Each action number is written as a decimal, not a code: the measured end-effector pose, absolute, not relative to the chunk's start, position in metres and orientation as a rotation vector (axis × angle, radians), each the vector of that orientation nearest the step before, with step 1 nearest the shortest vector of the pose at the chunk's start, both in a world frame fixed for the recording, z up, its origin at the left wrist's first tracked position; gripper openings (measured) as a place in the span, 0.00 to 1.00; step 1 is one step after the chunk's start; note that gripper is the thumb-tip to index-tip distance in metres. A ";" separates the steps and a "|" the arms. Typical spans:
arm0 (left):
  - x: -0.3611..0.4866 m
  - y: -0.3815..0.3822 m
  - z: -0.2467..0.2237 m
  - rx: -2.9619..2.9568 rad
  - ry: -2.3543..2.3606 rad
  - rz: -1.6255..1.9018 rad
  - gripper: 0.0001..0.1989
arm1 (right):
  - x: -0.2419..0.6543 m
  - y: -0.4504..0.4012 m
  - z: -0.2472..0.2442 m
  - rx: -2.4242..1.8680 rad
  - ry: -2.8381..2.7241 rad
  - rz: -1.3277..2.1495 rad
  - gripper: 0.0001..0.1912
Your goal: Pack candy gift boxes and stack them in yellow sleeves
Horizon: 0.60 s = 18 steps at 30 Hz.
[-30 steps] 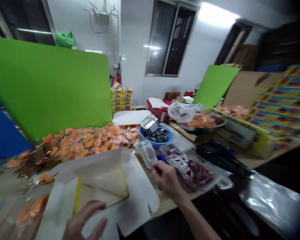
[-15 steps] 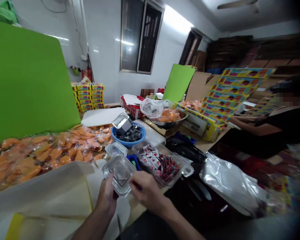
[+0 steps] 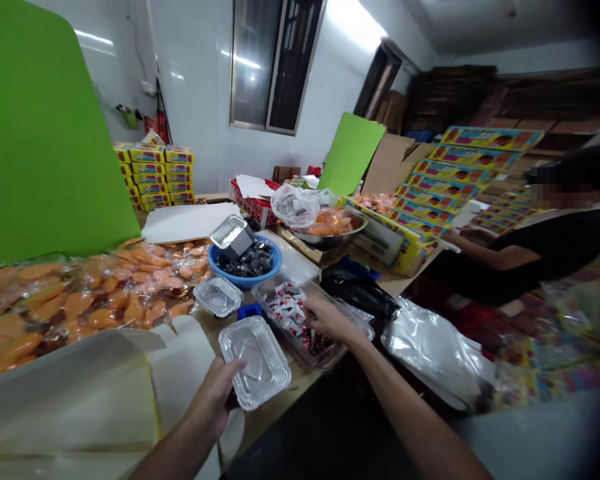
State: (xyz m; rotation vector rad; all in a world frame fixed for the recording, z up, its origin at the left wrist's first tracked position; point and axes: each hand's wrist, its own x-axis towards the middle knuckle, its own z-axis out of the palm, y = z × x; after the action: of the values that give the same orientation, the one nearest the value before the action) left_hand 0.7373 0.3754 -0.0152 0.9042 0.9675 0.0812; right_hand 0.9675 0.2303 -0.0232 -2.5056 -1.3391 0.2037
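Note:
My left hand (image 3: 215, 397) grips a shallow foil tray (image 3: 255, 363) by its near left edge, thumb over the rim. The tray is tilted, and I see nothing lying in it. To its right, my right hand (image 3: 333, 321) reaches into a clear plastic bin (image 3: 325, 367). Its fingers are bent down and drawn together at the small red-and-white sachets (image 3: 286, 308); what they hold, if anything, is hidden. Dark red sachets fill the bin's near end. Another foil tray (image 3: 219, 297) sits just behind the held one.
A blue bowl (image 3: 267, 270) of black wrapped pieces carries stacked foil trays. Bagged orange pieces (image 3: 130, 307) spread across the left. Black plastic (image 3: 357, 293) and clear bags (image 3: 435, 350) lie right of the bin. Farther right, a person (image 3: 535, 257) works beside stacked yellow boxes (image 3: 450, 173).
My right hand has left the tray's edge and moved right into the sachet bin. The held tray has shifted slightly right and tilted. The view has turned a little.

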 end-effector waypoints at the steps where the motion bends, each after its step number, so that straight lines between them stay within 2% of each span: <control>1: 0.738 0.374 -0.014 0.915 0.957 0.074 0.13 | 0.968 0.230 -0.018 -2.501 -1.309 0.207 0.04; 5: 0.740 0.367 -0.011 0.947 0.895 0.045 0.10 | 0.970 0.230 -0.004 -2.482 -1.252 0.234 0.07; 10: 0.738 0.365 -0.011 0.931 0.900 0.038 0.13 | 0.965 0.236 -0.023 -2.491 -1.234 0.271 0.02; 14: 0.734 0.366 -0.010 0.947 0.932 0.033 0.13 | 0.963 0.244 -0.039 -2.510 -1.089 0.188 0.08; 18: 0.732 0.366 -0.010 0.948 0.863 0.053 0.15 | 0.960 0.243 -0.021 -2.380 -1.013 0.217 0.07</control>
State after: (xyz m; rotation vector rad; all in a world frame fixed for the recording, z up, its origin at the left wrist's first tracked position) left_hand 0.7321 0.3655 -0.0100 0.9483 0.8627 0.0529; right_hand 0.9601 0.2427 -0.0206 -2.3801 -1.0126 0.2174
